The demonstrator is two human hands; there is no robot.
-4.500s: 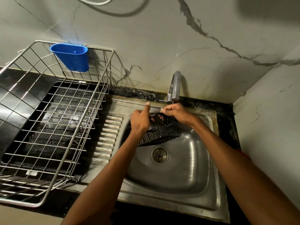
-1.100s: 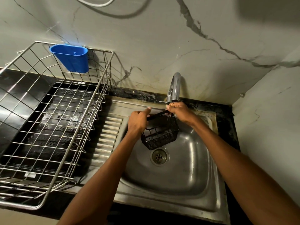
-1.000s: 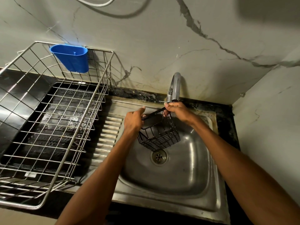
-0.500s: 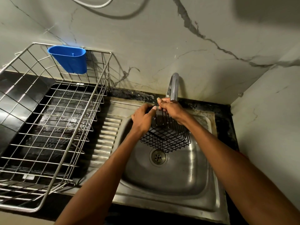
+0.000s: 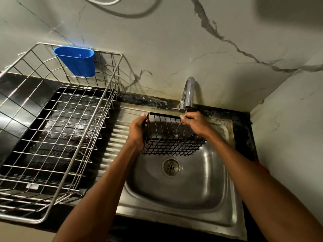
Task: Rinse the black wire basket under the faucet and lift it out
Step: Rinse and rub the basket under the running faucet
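Head view: both hands' grip hides black wire basket (image 5: 172, 137) ends (water unclear).

Both hands (image 5: 138, 131) hold black wire basket (image 5: 172, 138) under faucet (image 5: 187, 95).

Setting: home kitchen, wash-up corner. Evidence: stainless steel sink (image 5: 176, 213) with ribbed drainboard (image 5: 111, 142), set in a dark stone worktop (image 5: 244, 130); chrome faucet (image 5: 188, 93) at the back; wire dish rack (image 5: 57, 137) carrying a blue plastic cutlery holder (image 5: 76, 61); marble-look wall panels (image 5: 174, 41), grimy along the seam.
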